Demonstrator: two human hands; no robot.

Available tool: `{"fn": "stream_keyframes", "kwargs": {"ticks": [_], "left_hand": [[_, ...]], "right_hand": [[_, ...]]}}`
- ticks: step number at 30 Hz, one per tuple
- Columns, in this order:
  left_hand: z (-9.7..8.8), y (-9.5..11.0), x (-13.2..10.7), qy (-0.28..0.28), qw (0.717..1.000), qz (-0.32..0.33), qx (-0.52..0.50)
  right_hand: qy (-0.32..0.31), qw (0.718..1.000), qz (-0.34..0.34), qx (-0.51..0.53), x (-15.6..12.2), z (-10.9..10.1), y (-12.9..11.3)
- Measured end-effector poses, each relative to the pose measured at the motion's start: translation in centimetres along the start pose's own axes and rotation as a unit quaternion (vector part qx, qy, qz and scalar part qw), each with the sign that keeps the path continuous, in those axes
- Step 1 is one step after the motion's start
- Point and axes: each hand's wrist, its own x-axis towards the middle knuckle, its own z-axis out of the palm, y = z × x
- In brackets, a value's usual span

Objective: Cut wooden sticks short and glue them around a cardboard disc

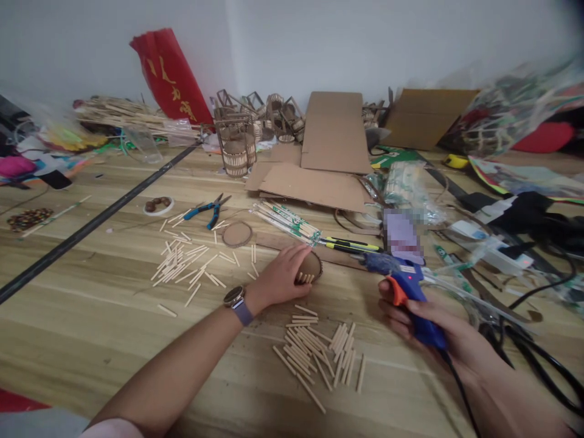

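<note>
My left hand (283, 277), a watch on its wrist, is closed around the left side of a small round cardboard piece (314, 265). A few short pale sticks stand at that piece's near side; my fingers hide part of it. In my right hand (410, 316) is a blue hot glue gun (422, 319) with an orange trigger, its nozzle pointing left toward the cardboard piece but apart from it. Short wooden sticks (314, 353) lie in a loose pile just below my left hand. More sticks (180, 261) are scattered to the left, near a flat cardboard disc (237, 233).
Blue-handled pliers (207, 212), a yellow-black utility knife (351, 244) and packaged sticks (287, 220) lie ahead. Cardboard sheets (314, 185) and small stick baskets (236, 158) stand behind. A black bar (104, 210) crosses the left; black cables (542, 365) coil at right.
</note>
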Motion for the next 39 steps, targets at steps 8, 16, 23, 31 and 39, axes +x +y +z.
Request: {"fn": "stream_keyframes", "kwargs": {"ticks": [8,16,23,31,39], "left_hand": [[0.0,0.0,0.0,-0.002,1.0,0.001,-0.017],[-0.1,0.0,-0.1,-0.008,1.0,-0.002,-0.014],[-0.1,0.0,0.0,-0.002,1.0,0.0,-0.006],[0.1,-0.1,-0.1,0.008,1.0,0.007,-0.005],[0.2,-0.2,-0.1,0.011,1.0,0.008,-0.008]], "right_hand": [[0.002,0.999,-0.039,-0.023,0.7,1.5,-0.1],[0.014,0.932,-0.075,-0.355,2.2,0.5,1.4],[0.015,0.859,-0.149,-0.489,1.9,0.7,2.3],[0.018,0.824,-0.166,-0.542,1.8,1.8,3.0],[0.013,0.818,-0.158,-0.552,1.9,1.7,3.5]]}}
